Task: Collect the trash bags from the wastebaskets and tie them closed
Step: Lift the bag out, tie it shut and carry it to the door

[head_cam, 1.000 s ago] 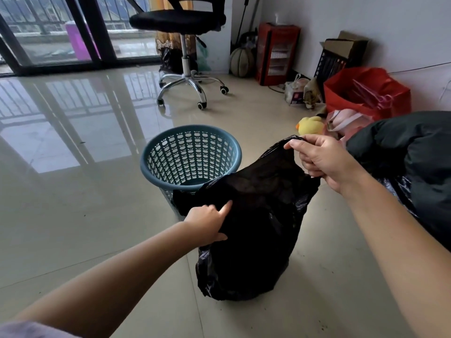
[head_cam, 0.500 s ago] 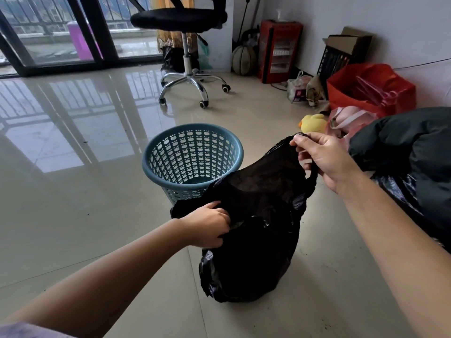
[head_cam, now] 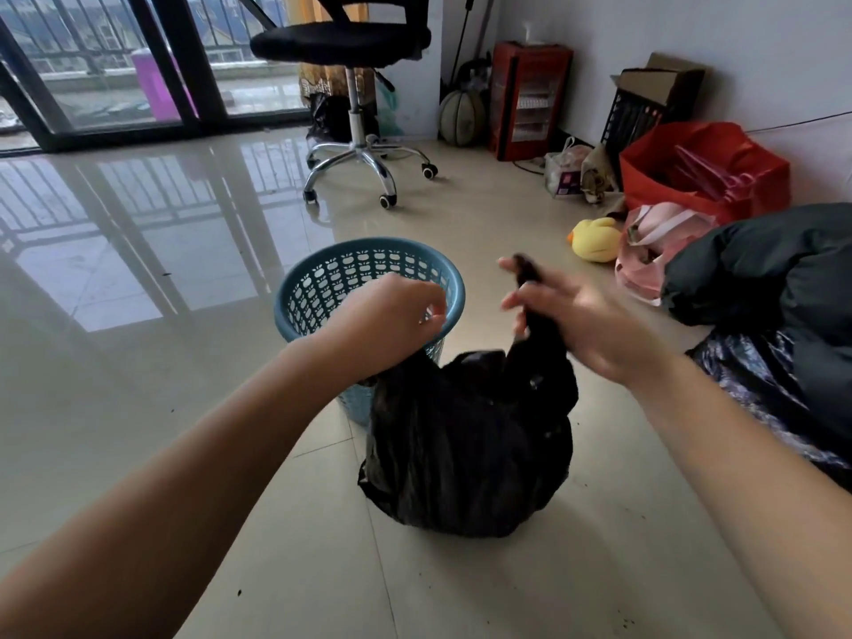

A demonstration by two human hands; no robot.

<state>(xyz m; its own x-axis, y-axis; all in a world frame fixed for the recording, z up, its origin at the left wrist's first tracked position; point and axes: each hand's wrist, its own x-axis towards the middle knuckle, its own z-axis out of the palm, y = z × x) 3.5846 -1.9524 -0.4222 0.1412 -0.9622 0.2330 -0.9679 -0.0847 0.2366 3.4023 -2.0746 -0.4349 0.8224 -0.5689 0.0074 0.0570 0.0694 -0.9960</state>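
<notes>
Both hands, left hand (head_cam: 385,322) and right hand (head_cam: 576,325), grip gathered corners of the trash bag (head_cam: 465,449); thin plastic may slip or tear; wastebasket (head_cam: 295,315) at 11 o'clock.

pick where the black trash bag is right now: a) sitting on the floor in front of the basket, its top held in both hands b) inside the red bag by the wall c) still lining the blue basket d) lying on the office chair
a: the black trash bag rests on the floor tiles in front of the blue basket, while the left hand and right hand each hold a gathered part of its top.
</notes>
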